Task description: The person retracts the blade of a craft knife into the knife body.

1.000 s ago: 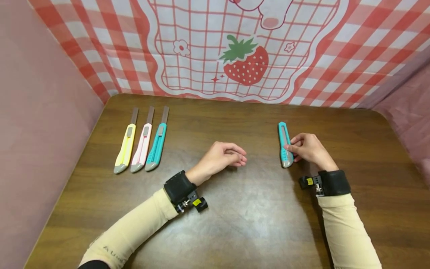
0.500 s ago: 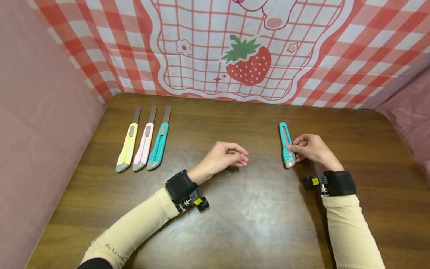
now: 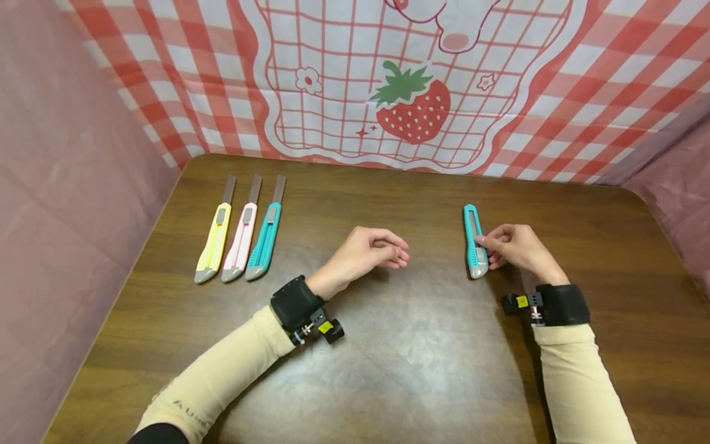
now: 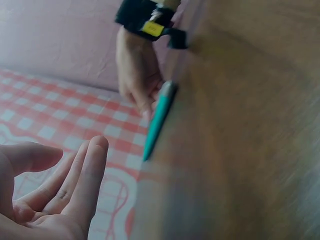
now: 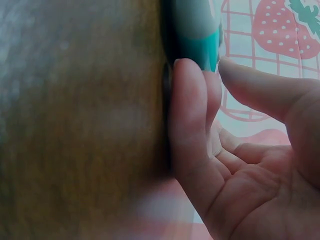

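A teal utility knife [image 3: 472, 237] with a grey end lies on the right of the wooden table in the head view, its blade inside the handle. My right hand [image 3: 518, 248] holds it from the right side, thumb over the top face and fingertips at the edge. The grey slider [image 3: 481, 254] sits near the grey end, just below the thumb. In the right wrist view, the knife's teal and grey end [image 5: 197, 35] meets the fingertips. My left hand [image 3: 368, 254] hovers mid-table with loosely bent fingers and nothing in it.
At the left lie three utility knives with blades out, side by side: yellow [image 3: 213, 243], pink [image 3: 241, 240] and teal [image 3: 265, 240]. A red checked cloth with a strawberry [image 3: 416, 111] hangs behind the wooden table [image 3: 388, 370].
The right thumb has shifted slightly up along the teal knife, and the grey slider under it now shows. The left hand stays almost still. The head view has shifted a little.
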`<state>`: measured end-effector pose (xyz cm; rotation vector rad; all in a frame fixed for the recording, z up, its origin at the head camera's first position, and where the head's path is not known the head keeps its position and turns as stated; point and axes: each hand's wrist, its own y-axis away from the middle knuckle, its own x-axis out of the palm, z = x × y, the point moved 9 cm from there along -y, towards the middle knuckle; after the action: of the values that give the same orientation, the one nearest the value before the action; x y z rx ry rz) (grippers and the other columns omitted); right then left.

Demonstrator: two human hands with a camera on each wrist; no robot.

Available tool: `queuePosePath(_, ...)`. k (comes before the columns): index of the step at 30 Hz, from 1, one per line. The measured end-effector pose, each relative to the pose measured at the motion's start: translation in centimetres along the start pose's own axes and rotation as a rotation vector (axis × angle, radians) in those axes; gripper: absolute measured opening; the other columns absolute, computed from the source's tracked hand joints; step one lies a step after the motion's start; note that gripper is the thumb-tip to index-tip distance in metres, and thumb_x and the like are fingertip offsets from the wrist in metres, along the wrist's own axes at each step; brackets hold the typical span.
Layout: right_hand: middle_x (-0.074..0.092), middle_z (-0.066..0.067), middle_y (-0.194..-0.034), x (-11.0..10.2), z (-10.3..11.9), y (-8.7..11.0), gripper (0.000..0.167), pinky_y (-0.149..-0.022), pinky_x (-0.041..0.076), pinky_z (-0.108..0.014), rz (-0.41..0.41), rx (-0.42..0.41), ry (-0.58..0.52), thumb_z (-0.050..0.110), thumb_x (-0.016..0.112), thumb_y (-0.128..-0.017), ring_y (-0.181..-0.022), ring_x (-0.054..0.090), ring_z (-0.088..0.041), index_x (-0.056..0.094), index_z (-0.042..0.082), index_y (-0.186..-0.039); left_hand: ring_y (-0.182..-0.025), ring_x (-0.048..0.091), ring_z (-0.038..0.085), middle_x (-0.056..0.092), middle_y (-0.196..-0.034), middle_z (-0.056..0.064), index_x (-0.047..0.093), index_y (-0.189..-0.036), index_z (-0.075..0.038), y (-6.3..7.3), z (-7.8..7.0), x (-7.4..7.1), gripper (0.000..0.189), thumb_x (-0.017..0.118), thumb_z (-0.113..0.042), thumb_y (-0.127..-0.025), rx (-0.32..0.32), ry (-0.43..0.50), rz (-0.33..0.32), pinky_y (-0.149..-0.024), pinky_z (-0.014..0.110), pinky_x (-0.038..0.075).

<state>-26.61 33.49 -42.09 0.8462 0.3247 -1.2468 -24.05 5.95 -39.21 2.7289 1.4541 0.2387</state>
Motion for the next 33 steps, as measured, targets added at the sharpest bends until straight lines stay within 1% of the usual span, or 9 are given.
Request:
queuePosePath(2, 0.064, 0.005, -0.071, 0.0, 0.0, 0.0, 0.047, -0.063, 0.062, -0.029, -0.003, 0.000, -0.005, 0.033, 0.058, -0.099, -0.061, 0.066, -0.006, 0.052, -0.011, -0.113, -0.094, 0.072, 0.036, 0.067, -0.107, 0.037, 0.062, -0.115, 0.016, 0.1, -0.8, -1.0, 0.024, 0.053, 0.004, -0.095, 0.022, -0.043, -0.027, -0.092, 0.050, 0.057)
queuePosePath(5, 0.064, 0.004, -0.071, 0.0, 0.0, 0.0, 0.049, -0.063, 0.062, -0.029, -0.003, -0.003, -0.016, 0.036, 0.057, -0.099, -0.061, 0.066, -0.007, 0.052, -0.011, -0.114, -0.096, 0.071, 0.039, 0.071, -0.104, 0.028, 0.066, -0.112, 0.009, 0.2, -2.6, -3.3, 0.022, 0.057, -0.001, -0.094, 0.069, -0.217, -0.100, -0.088, 0.047, 0.059)
queuePosePath(11, 0.064, 0.000, -0.075, -0.1, 0.0, -0.1, 0.050, -0.064, 0.062, -0.030, -0.002, -0.013, -0.042, 0.036, 0.055, -0.100, -0.062, 0.065, -0.007, 0.053, -0.012, -0.114, -0.085, 0.073, 0.031, 0.076, -0.094, 0.013, 0.072, -0.104, -0.005, 1.7, -6.9, -10.4, 0.017, 0.069, -0.013, -0.090, 0.127, -0.648, -0.331, -0.077, 0.041, 0.061)
queuePosePath(13, 0.063, -0.001, -0.076, -0.1, 0.0, -0.1, 0.050, -0.064, 0.062, -0.030, -0.003, -0.012, -0.045, 0.036, 0.054, -0.101, -0.063, 0.065, -0.007, 0.053, -0.012, -0.114, -0.084, 0.073, 0.029, 0.077, -0.094, 0.014, 0.073, -0.103, -0.005, 2.4, -7.7, -12.8, 0.019, 0.069, -0.016, -0.088, 0.099, -0.808, -0.401, -0.077, 0.040, 0.059)
queuePosePath(16, 0.062, -0.001, -0.077, -0.1, -0.1, -0.1, 0.051, -0.064, 0.062, -0.029, -0.001, -0.007, -0.037, 0.037, 0.054, -0.101, -0.063, 0.065, -0.007, 0.053, -0.012, -0.115, -0.084, 0.071, 0.028, 0.075, -0.093, 0.016, 0.073, -0.100, -0.002, 3.4, -7.7, -15.8, 0.021, 0.071, -0.019, -0.087, -0.014, -1.006, -0.464, -0.074, 0.040, 0.056)
queuePosePath(18, 0.062, -0.002, -0.078, -0.1, -0.2, 0.0, 0.053, -0.064, 0.062, -0.029, -0.001, -0.005, -0.035, 0.038, 0.053, -0.101, -0.063, 0.065, -0.007, 0.053, -0.012, -0.116, -0.073, 0.065, 0.028, 0.070, -0.079, 0.014, 0.071, -0.088, 0.000, 3.9, -7.2, -17.2, 0.020, 0.071, -0.020, -0.087, -0.105, -1.093, -0.484, -0.065, 0.039, 0.052)
queuePosePath(23, 0.062, -0.004, -0.080, 0.0, -0.2, 0.1, 0.055, -0.064, 0.062, -0.029, -0.005, 0.001, -0.039, 0.040, 0.052, -0.101, -0.063, 0.065, -0.008, 0.052, -0.013, -0.118, -0.066, 0.060, 0.035, 0.059, -0.069, 0.016, 0.060, -0.072, 0.001, 4.6, -5.9, -19.1, 0.026, 0.073, -0.017, -0.085, -0.238, -1.234, -0.525, -0.057, 0.046, 0.049)
queuePosePath(27, 0.061, -0.005, -0.081, 0.0, -0.2, 0.2, 0.053, -0.064, 0.062, -0.029, -0.006, -0.002, -0.041, 0.038, 0.051, -0.102, -0.064, 0.064, -0.008, 0.052, -0.013, -0.118, -0.086, 0.066, 0.048, 0.069, -0.096, 0.032, 0.064, -0.083, 0.005, 4.6, -5.1, -19.4, 0.022, 0.073, -0.015, -0.081, -0.278, -1.289, -0.517, -0.071, 0.060, 0.054)
queuePosePath(33, 0.061, -0.004, -0.081, 0.1, 0.0, 0.1, 0.052, -0.064, 0.062, -0.028, 0.001, -0.004, -0.043, 0.038, 0.050, -0.102, -0.063, 0.064, -0.007, 0.052, -0.012, -0.118, -0.089, 0.067, 0.046, 0.069, -0.097, 0.029, 0.064, -0.083, 0.003, 4.4, -3.8, -19.7, 0.023, 0.075, -0.017, -0.079, -0.330, -1.297, -0.481, -0.073, 0.058, 0.054)
